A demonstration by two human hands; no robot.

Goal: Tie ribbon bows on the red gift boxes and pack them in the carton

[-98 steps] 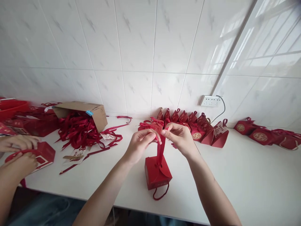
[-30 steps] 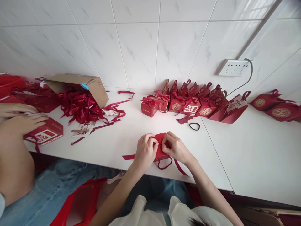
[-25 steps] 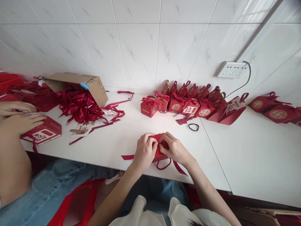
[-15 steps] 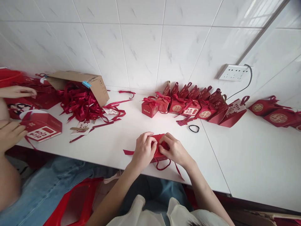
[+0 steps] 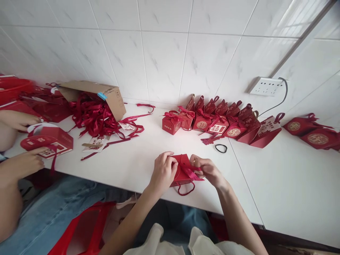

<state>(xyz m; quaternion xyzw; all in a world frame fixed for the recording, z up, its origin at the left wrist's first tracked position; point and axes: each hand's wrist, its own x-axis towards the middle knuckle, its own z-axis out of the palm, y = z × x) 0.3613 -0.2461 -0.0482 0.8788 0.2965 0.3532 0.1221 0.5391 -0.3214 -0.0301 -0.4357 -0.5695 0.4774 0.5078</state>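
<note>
A small red gift box (image 5: 183, 173) sits near the front edge of the white table (image 5: 278, 177), with a cord handle loop hanging toward me. My left hand (image 5: 163, 171) is closed on the box's left side, fingers curled over its top. My right hand (image 5: 208, 170) pinches a red ribbon (image 5: 191, 172) that crosses the box top and is drawn to the right. The ribbon's knot is partly hidden by my fingers.
Several finished red boxes (image 5: 202, 122) stand in a row along the tiled wall, more (image 5: 308, 132) at far right. A black hair band (image 5: 221, 148) lies beside them. A tipped cardboard carton (image 5: 106, 97) spills red ribbons (image 5: 92, 118). At left, another person's hands (image 5: 23, 163) work on a red box (image 5: 49, 141).
My right hand has pulled the ribbon out to the right across the box; the loose ribbon tails beside the box are gone from the table. The other person's hands shifted on their box.
</note>
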